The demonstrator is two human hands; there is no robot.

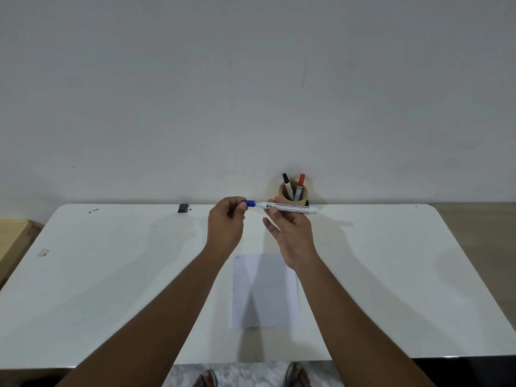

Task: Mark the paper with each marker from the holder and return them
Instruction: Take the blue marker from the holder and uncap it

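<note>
Holding blue marker [287, 208] level above table [111, 275], long axis left-right, capped end pointing left. Right hand [293, 236] grips barrel; left hand [226, 227] pinches blue cap [248, 203]. Paper [265, 291] lies below; holder [293, 193] just behind.

A small dark object [183, 208] is seen lying at the far edge of the white table [111, 275], near a few black specks [93, 210]. A wooden surface [14, 241] is seen at the left, beside a plain grey wall [251, 79].

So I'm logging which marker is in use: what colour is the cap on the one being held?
Blue cap on a white-barrelled marker, seen in the head view.
</note>
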